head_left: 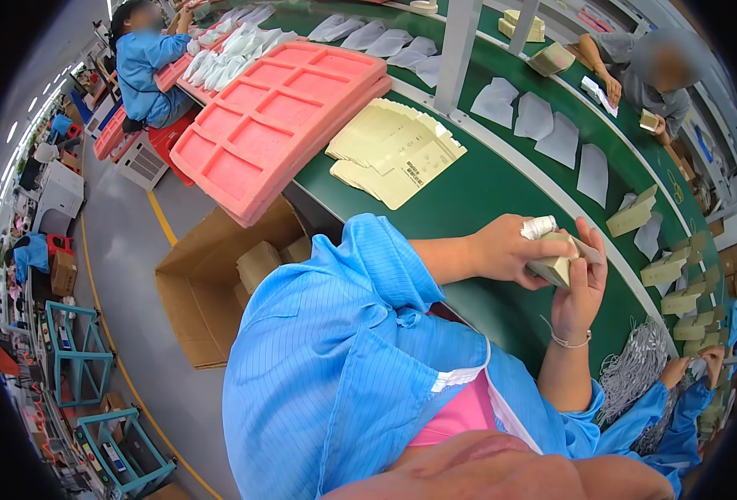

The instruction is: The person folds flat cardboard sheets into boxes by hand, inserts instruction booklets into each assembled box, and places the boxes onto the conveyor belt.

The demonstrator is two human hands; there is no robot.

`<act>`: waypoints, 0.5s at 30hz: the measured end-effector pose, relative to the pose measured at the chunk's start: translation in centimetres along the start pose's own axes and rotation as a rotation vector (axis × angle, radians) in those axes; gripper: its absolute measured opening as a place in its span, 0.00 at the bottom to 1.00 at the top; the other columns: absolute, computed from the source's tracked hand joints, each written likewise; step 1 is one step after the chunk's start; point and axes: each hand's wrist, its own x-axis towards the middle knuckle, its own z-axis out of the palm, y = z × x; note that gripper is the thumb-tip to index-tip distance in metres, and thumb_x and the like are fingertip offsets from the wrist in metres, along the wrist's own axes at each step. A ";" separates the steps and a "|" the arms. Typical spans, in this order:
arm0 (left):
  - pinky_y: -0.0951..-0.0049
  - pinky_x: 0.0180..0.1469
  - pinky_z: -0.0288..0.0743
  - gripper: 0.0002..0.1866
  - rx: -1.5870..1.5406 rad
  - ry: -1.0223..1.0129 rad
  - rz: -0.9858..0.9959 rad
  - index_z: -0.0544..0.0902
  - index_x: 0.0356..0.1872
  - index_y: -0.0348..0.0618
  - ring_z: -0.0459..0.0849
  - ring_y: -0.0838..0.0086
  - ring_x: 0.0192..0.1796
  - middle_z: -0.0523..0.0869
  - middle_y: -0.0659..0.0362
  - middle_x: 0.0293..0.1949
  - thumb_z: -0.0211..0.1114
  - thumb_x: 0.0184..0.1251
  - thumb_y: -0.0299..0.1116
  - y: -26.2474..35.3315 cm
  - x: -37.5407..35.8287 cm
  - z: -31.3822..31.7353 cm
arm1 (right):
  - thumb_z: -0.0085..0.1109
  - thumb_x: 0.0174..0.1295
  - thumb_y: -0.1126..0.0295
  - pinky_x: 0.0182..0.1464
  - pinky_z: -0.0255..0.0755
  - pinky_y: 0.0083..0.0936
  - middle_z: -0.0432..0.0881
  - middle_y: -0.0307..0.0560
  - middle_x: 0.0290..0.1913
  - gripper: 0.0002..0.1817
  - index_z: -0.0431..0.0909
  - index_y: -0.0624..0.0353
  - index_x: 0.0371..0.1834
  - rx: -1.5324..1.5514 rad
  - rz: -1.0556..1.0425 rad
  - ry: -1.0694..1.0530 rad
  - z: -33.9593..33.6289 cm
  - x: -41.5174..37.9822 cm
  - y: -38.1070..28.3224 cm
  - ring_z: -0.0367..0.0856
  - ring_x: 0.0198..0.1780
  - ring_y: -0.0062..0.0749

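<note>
A small pale yellow-green carton (554,268) is held between my two hands above the green work surface (477,312). My left hand (508,252) comes from the left with its fingers closed around the carton; white wrapping (538,227) shows at one of its fingers. My right hand (583,279) grips the other side of the carton, thumb against it and fingers behind. A thin band circles the right wrist. Flattened cartons of the same colour (397,154) lie in a pile beyond my left arm.
Pink foam trays (281,112) are stacked at the left, over an open cardboard box (192,283). Grey cables (635,367) lie at the right. Translucent pouches (558,137) and cartons (632,212) line the belt. A metal post (458,54) rises behind. Other people work nearby; one's hands (692,367) show at right.
</note>
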 end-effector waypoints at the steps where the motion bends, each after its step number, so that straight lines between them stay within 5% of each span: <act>1: 0.67 0.38 0.80 0.44 -0.018 0.003 -0.046 0.66 0.64 0.60 0.83 0.58 0.39 0.80 0.55 0.45 0.77 0.40 0.35 0.1 0.0 0.0 | 0.55 0.66 0.62 0.65 0.63 0.38 0.70 0.59 0.62 0.28 0.62 0.60 0.67 -0.130 -0.049 -0.020 -0.2 0.1 0.2 0.70 0.63 0.45; 4: 0.67 0.38 0.80 0.46 -0.032 -0.012 -0.115 0.62 0.66 0.60 0.84 0.58 0.39 0.80 0.55 0.45 0.76 0.40 0.36 0.5 0.0 -0.1 | 0.55 0.66 0.64 0.64 0.64 0.36 0.72 0.59 0.61 0.24 0.68 0.62 0.64 -0.389 -0.152 -0.059 -0.9 0.2 0.3 0.71 0.63 0.43; 7: 0.67 0.38 0.80 0.49 -0.021 -0.038 -0.166 0.58 0.68 0.59 0.84 0.57 0.38 0.80 0.54 0.45 0.76 0.41 0.36 0.7 0.0 -0.3 | 0.55 0.66 0.68 0.62 0.65 0.33 0.74 0.58 0.60 0.19 0.74 0.64 0.58 -0.506 -0.015 -0.104 -1.9 0.0 -0.5 0.72 0.61 0.39; 15: 0.64 0.43 0.79 0.53 0.086 -0.177 -0.110 0.54 0.70 0.55 0.83 0.56 0.43 0.80 0.52 0.46 0.77 0.40 0.38 0.4 0.1 -0.3 | 0.60 0.60 0.78 0.59 0.69 0.32 0.75 0.58 0.59 0.28 0.66 0.64 0.64 -0.366 0.115 0.112 -1.3 -0.3 -0.9 0.74 0.59 0.38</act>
